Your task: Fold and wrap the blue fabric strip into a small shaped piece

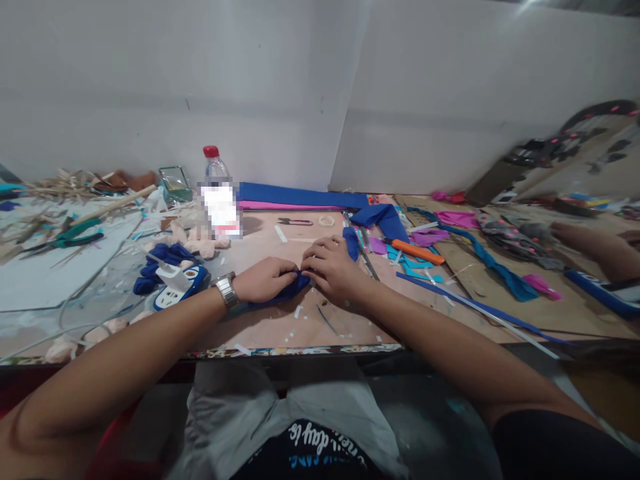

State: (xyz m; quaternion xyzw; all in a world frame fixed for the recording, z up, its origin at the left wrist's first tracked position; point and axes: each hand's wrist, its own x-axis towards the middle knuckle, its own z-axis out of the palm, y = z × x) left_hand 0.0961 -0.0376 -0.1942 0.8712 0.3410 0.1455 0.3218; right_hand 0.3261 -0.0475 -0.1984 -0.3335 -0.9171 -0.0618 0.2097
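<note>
two grips, left hand (265,279) and right hand (331,270), pinch the dark-blue fabric (289,291) over the tabletop (267,329); keeping holds close and tension even should limit slipping.

A: Light?
B: Dim, greyish. Glare at upper right, top of the wall (280,73). Soft shadow right of the clear bottle (215,167).
A: Quality?
B: Wide-angle stretch toward the edges; mosaic over the bottle's lower part; far right smeared.

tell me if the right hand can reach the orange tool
Probably yes: nothing tall stands between the right hand and the orange tool, though that hand is occupied with the blue fabric.
</note>
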